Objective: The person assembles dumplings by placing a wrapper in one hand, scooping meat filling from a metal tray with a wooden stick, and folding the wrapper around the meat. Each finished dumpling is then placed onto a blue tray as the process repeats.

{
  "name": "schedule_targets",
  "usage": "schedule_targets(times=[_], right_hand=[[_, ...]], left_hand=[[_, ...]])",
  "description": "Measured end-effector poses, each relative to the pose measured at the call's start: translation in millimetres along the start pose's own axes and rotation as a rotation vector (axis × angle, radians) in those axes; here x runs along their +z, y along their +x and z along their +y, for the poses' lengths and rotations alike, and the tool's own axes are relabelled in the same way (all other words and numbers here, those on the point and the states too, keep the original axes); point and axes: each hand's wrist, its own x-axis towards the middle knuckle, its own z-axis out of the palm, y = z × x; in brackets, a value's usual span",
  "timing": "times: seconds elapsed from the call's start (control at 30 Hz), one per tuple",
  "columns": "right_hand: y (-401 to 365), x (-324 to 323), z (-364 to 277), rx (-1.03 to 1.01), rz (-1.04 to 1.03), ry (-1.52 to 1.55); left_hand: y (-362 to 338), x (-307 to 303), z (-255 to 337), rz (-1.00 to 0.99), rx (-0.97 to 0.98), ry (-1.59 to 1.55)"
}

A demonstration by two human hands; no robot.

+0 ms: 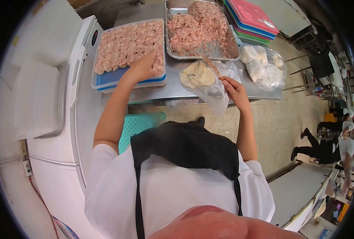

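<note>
My left hand (142, 68) reaches over the front right part of a clear tray (163, 32) packed with rows of meat dumplings (129, 44). Its fingers are closed at the dumplings, and what they hold is hidden. My right hand (234, 91) grips a narrow brown spatula (213, 65), whose far end comes up to the metal pan's front rim. Between my hands lies a stack of pale round wrappers (197, 75) on a plastic bag (217, 97). Behind it, a metal pan (232, 52) holds a mound of pink minced meat (197, 28).
Colored lids or trays (252, 18) are stacked at the back right. Bagged wrappers (262, 65) sit at the right end of the metal table (177, 91). A teal perforated basket (135, 123) is below. A white appliance (73, 87) stands left. Other people (324, 151) are far right.
</note>
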Motion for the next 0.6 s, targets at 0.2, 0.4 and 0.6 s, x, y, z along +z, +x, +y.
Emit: schedule_targets(times=[0.2, 0.4, 0.6], right_hand=[[30.6, -5.3, -2.5, -0.006, -0.098, 0.0], [79.3, -17.4, -15.7, -0.135, -0.281, -0.106], [136.6, -37.2, -7.2, -0.382, -0.351, -0.291]], left_hand=[[-17.6, -12.4, 18.5, -0.091, -0.166, -0.281], [-26.9, -8.1, 7.6, -0.045, -0.38, -0.277], [-19.9, -0.8, 13.4, 0.091, -0.495, -0.261]])
